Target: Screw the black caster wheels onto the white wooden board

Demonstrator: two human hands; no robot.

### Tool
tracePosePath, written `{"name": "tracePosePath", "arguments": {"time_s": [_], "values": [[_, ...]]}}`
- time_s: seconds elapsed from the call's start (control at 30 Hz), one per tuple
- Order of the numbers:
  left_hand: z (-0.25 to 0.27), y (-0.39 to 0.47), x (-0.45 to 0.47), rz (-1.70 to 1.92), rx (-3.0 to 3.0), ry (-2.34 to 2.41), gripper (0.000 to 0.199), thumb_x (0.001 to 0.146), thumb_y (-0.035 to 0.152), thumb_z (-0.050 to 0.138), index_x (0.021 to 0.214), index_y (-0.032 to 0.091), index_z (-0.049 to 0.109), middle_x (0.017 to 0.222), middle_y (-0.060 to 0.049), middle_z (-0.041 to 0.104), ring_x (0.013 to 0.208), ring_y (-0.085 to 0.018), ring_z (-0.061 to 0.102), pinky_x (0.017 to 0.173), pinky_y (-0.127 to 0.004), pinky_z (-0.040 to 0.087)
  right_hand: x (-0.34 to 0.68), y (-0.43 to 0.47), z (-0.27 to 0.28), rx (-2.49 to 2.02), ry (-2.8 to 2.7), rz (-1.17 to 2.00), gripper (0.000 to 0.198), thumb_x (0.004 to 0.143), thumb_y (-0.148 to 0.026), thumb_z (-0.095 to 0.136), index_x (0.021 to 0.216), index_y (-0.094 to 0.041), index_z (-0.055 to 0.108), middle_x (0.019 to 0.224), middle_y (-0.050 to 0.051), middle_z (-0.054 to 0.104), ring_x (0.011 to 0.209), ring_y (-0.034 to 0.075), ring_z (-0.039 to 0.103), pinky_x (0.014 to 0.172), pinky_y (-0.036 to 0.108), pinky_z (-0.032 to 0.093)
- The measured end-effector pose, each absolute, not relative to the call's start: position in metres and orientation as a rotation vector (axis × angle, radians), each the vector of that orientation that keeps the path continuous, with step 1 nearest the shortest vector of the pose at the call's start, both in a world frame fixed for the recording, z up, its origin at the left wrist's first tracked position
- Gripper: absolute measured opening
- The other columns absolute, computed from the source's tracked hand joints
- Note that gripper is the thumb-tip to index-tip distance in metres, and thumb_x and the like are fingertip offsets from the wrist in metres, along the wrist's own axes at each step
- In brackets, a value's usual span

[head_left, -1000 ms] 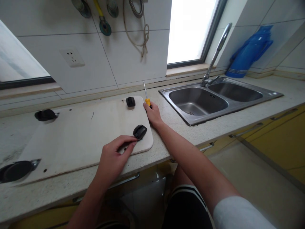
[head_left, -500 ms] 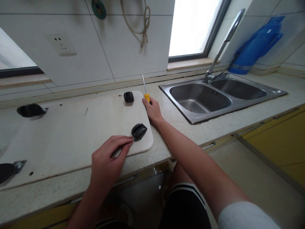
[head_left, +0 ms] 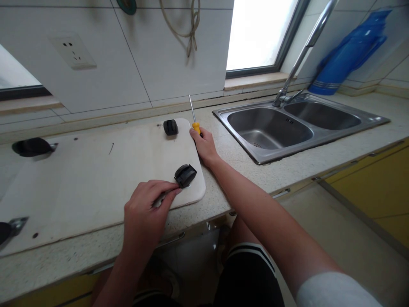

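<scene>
A white board (head_left: 134,153) lies flat on the counter with black swivel casters on it. At its near right corner, my left hand (head_left: 150,202) is pinched at the base of one caster (head_left: 185,175); whatever sits between the fingertips is too small to make out. My right hand (head_left: 206,147) is closed around a screwdriver (head_left: 196,127) with a yellow handle, its metal shaft pointing up toward the wall. That hand rests against the board's right edge. Behind lies another caster (head_left: 170,127), and a thin dark pin-like piece (head_left: 111,148) is on the board.
At the left end are two more casters, one far (head_left: 33,147) and one near (head_left: 9,230). A steel double sink (head_left: 258,155) with a tap (head_left: 297,64) is set into the counter (head_left: 230,175) at right. A blue thermos flask (head_left: 348,55) stands in the corner.
My view has shifted slightly, so the wall sits higher. My left fingertips have moved a little at the caster base. My right hand keeps its hold on the screwdriver.
</scene>
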State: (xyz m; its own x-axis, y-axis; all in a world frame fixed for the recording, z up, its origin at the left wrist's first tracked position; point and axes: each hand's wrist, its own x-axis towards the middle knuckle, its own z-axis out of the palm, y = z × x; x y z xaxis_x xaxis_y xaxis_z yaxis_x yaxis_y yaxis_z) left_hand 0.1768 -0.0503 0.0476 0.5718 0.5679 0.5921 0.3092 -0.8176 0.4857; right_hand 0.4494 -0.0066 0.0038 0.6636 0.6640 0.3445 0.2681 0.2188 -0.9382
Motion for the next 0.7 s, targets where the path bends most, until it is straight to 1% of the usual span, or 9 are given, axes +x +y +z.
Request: {"name": "tracePosePath", "arguments": {"time_s": [0.1,0.2,0.33,0.57,0.7], "values": [[0.0486,-0.0482,0.1778,1.108,2.495,0.692,0.012,0.103,0.030,0.077,0.095,0.026,0.084,0.095,0.000,0.086,0.090,-0.023,0.078,0.087,-0.036,0.060,0.4482,-0.0070,0.0052,-1.354,-0.838,0.324,0.040,0.099,-0.062,0.063,0.083,-0.026,0.060,0.081,-0.002,0.059,0.083,0.020,0.052,0.073,0.034,0.038],[0.0475,-0.0484,0.1764,1.112,2.541,0.600,0.012,0.104,0.024,0.076,0.096,0.024,0.084,0.097,0.000,0.086,0.090,-0.020,0.078,0.088,-0.033,0.059,0.4477,-0.0077,0.0064,-1.351,-0.829,0.322,0.040,0.098,-0.063,0.063,0.083,-0.026,0.061,0.081,-0.002,0.060,0.083,0.020,0.053,0.073,0.035,0.038],[0.0450,-0.0517,0.1742,1.150,2.602,0.559,0.010,0.106,0.019,0.075,0.101,0.022,0.084,0.101,-0.001,0.085,0.093,-0.019,0.078,0.089,-0.032,0.058,0.4479,-0.0082,0.0067,-1.356,-0.826,0.316,0.041,0.097,-0.064,0.063,0.080,-0.026,0.061,0.079,-0.002,0.058,0.081,0.019,0.052,0.073,0.035,0.037],[0.0452,-0.0520,0.1720,1.157,2.615,0.574,0.007,0.106,0.018,0.076,0.106,0.021,0.081,0.101,-0.001,0.085,0.092,-0.018,0.078,0.089,-0.031,0.057,0.4480,-0.0074,0.0064,-1.358,-0.829,0.318,0.041,0.097,-0.063,0.063,0.082,-0.025,0.061,0.081,-0.002,0.059,0.083,0.020,0.053,0.074,0.036,0.038],[0.0455,-0.0522,0.1716,1.164,2.647,0.569,0.007,0.106,0.018,0.075,0.104,0.020,0.081,0.099,-0.001,0.085,0.090,-0.019,0.077,0.087,-0.031,0.056,0.4484,-0.0078,0.0064,-1.354,-0.833,0.318,0.042,0.097,-0.064,0.063,0.081,-0.025,0.061,0.081,-0.001,0.059,0.082,0.020,0.053,0.074,0.036,0.038]]}}
